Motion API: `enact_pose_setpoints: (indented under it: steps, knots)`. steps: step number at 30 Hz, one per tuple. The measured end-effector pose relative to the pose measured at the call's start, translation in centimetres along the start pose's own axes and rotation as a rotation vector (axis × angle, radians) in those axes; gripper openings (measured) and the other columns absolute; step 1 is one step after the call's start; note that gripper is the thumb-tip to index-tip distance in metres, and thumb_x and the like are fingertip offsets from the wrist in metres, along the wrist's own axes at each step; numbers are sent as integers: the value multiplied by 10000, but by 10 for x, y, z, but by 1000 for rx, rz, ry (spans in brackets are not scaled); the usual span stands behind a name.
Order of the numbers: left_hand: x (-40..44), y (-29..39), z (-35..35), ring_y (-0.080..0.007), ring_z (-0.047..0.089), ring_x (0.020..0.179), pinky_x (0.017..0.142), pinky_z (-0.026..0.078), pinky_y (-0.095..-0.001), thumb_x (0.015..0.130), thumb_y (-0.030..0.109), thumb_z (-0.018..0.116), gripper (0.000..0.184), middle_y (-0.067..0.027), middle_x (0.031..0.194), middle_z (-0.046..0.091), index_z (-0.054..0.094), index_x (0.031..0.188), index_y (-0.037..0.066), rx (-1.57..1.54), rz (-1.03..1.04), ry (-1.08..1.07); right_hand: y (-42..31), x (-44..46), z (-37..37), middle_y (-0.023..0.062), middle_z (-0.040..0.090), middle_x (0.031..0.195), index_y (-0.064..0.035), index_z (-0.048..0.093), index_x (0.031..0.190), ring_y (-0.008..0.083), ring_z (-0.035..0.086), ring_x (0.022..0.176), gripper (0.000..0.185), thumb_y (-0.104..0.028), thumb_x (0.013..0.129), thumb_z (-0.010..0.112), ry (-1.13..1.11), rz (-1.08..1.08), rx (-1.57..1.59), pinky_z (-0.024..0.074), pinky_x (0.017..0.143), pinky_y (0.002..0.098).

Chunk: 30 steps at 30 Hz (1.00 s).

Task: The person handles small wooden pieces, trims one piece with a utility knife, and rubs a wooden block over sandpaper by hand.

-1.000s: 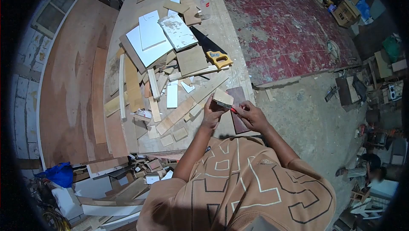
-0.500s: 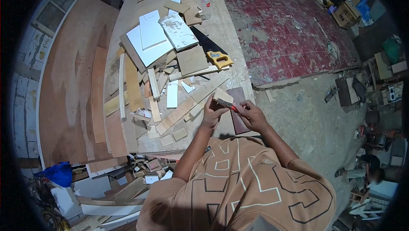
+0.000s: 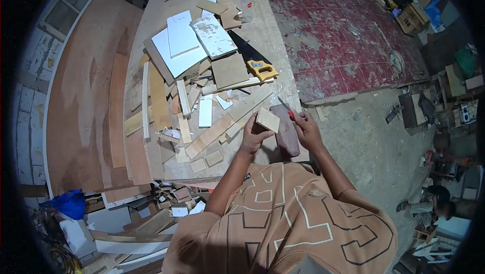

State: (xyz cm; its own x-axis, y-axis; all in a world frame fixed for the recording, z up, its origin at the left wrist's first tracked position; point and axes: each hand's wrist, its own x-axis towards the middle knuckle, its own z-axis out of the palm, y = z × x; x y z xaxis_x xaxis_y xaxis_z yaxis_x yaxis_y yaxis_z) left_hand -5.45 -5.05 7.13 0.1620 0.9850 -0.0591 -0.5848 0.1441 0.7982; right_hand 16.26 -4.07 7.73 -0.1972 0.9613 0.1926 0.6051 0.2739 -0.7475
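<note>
A small pale wooden block (image 3: 268,120) is in my left hand (image 3: 252,135), gripped between thumb and fingers above the table's near edge. My right hand (image 3: 307,129) holds a knife (image 3: 284,104) by its red handle, the blade pointing up and left, apart from the block. Between and below the hands, a dark reddish-brown piece (image 3: 287,141) lies on the wooden table (image 3: 270,41). Left of my left hand are small wood offcuts (image 3: 214,158).
A yellow-handled saw (image 3: 261,70), white boards (image 3: 183,35) and a clear bottle (image 3: 246,8) are on the table. Large plywood sheets (image 3: 86,92) lie at the left. Another person (image 3: 435,200) is at the far right.
My right hand has moved right, taking the knife off the block, and its blade now points up and left. The block has turned in my left hand, showing a broad face.
</note>
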Motion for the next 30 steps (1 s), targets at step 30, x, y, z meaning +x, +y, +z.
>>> enact_pose_setpoints:
  steps: [30]
  knots:
    - [0,-7,-6,-213,583,1135,974,500,-354,705,-92,735,684,-104,1222,578,459,1324,-3,-47,5,-38,-22,-8,-13,128,559,1004,-294,529,1340,303,627,760,514,-148,854,612,-197,-333,-73,522,618,383]
